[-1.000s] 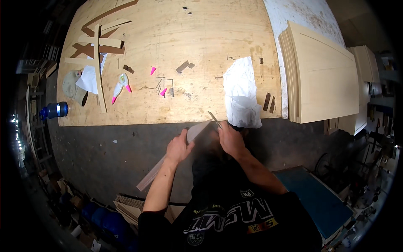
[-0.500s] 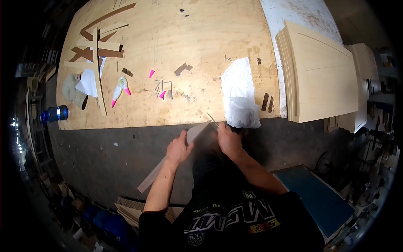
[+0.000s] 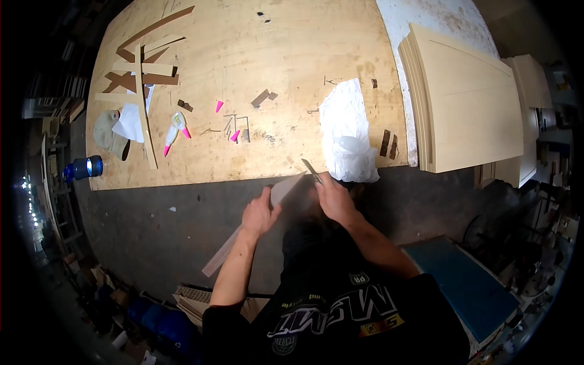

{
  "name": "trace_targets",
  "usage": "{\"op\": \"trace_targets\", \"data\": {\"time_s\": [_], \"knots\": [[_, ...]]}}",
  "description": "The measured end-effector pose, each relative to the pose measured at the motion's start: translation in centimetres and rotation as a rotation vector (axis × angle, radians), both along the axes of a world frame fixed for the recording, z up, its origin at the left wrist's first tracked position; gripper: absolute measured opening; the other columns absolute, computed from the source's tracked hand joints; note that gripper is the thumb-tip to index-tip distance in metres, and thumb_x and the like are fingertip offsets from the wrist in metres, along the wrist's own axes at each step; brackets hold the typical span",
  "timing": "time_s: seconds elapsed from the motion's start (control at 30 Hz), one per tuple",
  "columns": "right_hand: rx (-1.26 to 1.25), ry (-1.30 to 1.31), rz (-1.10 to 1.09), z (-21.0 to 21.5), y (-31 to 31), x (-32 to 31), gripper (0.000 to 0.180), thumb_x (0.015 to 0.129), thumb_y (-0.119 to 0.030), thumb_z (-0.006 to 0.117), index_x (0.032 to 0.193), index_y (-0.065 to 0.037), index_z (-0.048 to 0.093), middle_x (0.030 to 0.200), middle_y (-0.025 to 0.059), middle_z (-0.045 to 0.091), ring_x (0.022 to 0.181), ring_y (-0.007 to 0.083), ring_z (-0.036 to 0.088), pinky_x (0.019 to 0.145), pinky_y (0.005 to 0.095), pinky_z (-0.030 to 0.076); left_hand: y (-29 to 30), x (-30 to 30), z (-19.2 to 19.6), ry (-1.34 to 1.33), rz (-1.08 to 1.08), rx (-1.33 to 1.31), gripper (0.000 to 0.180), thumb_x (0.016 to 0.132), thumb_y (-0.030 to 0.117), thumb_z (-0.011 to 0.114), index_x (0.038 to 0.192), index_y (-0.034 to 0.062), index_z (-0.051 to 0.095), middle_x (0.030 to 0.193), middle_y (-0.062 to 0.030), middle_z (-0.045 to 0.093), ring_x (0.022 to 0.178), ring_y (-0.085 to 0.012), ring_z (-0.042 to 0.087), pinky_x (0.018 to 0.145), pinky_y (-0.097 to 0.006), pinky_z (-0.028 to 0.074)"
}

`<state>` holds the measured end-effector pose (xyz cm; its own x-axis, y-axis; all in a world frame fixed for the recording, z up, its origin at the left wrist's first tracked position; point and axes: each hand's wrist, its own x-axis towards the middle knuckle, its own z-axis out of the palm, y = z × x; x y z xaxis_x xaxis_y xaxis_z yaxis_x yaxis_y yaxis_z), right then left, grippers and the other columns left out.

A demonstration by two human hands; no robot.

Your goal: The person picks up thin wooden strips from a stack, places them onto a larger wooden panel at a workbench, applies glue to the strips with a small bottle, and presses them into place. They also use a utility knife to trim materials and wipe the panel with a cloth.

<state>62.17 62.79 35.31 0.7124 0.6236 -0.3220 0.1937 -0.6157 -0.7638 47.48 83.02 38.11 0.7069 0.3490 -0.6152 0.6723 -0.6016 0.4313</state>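
My left hand (image 3: 260, 213) is closed round a long, narrow grey-brown strip (image 3: 285, 190), which looks like wood veneer or edging. One end runs down past my left forearm; the other tapers up toward the table's front edge. Held in my right hand (image 3: 336, 199) is a slim, dark, knife-like tool (image 3: 311, 168), pointing up and left. Its tip sits just over the table edge, close to the strip's upper end. Whether the tool touches the strip I cannot tell. Just beyond my right hand, crumpled white paper or plastic (image 3: 347, 128) overhangs the table edge.
The wooden table (image 3: 292, 73) bears offcut strips (image 3: 141, 79), a cap (image 3: 108, 131), glue bottles with pink tips (image 3: 177, 126) and small brown scraps (image 3: 261, 98). A blue bottle (image 3: 82, 168) lies at the left edge. Stacked pale panels (image 3: 471, 103) stand at right, above a blue board (image 3: 459, 286).
My right hand has moved slightly up and right, and the tool in it has turned, showing more of its side. The left hand and strip have barely moved.
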Motion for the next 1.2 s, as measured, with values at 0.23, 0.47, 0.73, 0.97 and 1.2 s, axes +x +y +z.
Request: {"op": "trace_targets", "data": {"time_s": [0.23, 0.47, 0.73, 0.97, 1.2], "knots": [[-0.113, -0.031, 0.031, 0.8, -0.1, -0.8, 0.020, 0.105, -0.021, 0.054, 0.118, -0.007, 0.049, 0.098, 0.0260, 0.069, 0.092, 0.0517, 0.064, 0.078, 0.0603, 0.051, 0.1, 0.2, 0.3, -0.008, -0.004, 0.010, 0.053, 0.091, 0.033, 0.071, 0.132, 0.0070, 0.050, 0.100, -0.0261, 0.073, 0.097, -0.0486, 0.069, 0.083, -0.055, 0.056], [-0.159, -0.010, 0.078, 0.4, -0.2, -0.6, 0.019, 0.106, -0.023, 0.052, 0.116, -0.007, 0.048, 0.097, 0.0245, 0.069, 0.091, 0.0504, 0.065, 0.078, 0.0611, 0.051, 0.0, 0.1, 0.0, -0.001, -0.013, 0.014, 0.054, 0.091, 0.033, 0.071, 0.133, 0.0076, 0.048, 0.101, -0.0256, 0.073, 0.098, -0.0481, 0.069, 0.085, -0.055, 0.056], [-0.271, 0.053, 0.087, 1.3, 0.3, -0.2, 0.022, 0.107, -0.027, 0.048, 0.117, -0.007, 0.047, 0.102, 0.0253, 0.069, 0.092, 0.0525, 0.066, 0.081, 0.0625, 0.051, 0.1, -0.6, 0.8, -0.059, 0.081, -0.015, 0.048, 0.092, 0.032, 0.069, 0.127, 0.0042, 0.051, 0.098, -0.0298, 0.071, 0.096, -0.0524, 0.067, 0.082, -0.055, 0.055], [-0.311, 0.063, 0.190, 3.6, 0.5, 1.0, 0.028, 0.107, -0.031, 0.049, 0.123, -0.007, 0.050, 0.111, 0.0266, 0.068, 0.103, 0.0506, 0.065, 0.089, 0.0605, 0.050, 0.1, -1.3, 7.1, -0.370, 0.206, -0.274, 0.055, 0.092, 0.030, 0.070, 0.138, 0.0043, 0.055, 0.105, -0.0264, 0.072, 0.099, -0.0420, 0.070, 0.087, -0.045, 0.055], [0.029, -0.224, 0.182, 8.9, 5.7, 4.5, 0.047, 0.101, -0.033, 0.059, 0.140, -0.008, 0.052, 0.128, 0.0224, 0.064, 0.117, 0.0449, 0.060, 0.098, 0.0543, 0.047, 0.6, 0.0, 12.5, -0.540, 0.274, -0.558, 0.057, 0.092, 0.018, 0.066, 0.146, 0.0027, 0.052, 0.093, 0.0004, 0.053, 0.088, -0.0108, 0.052, 0.081, -0.028, 0.045]]}}
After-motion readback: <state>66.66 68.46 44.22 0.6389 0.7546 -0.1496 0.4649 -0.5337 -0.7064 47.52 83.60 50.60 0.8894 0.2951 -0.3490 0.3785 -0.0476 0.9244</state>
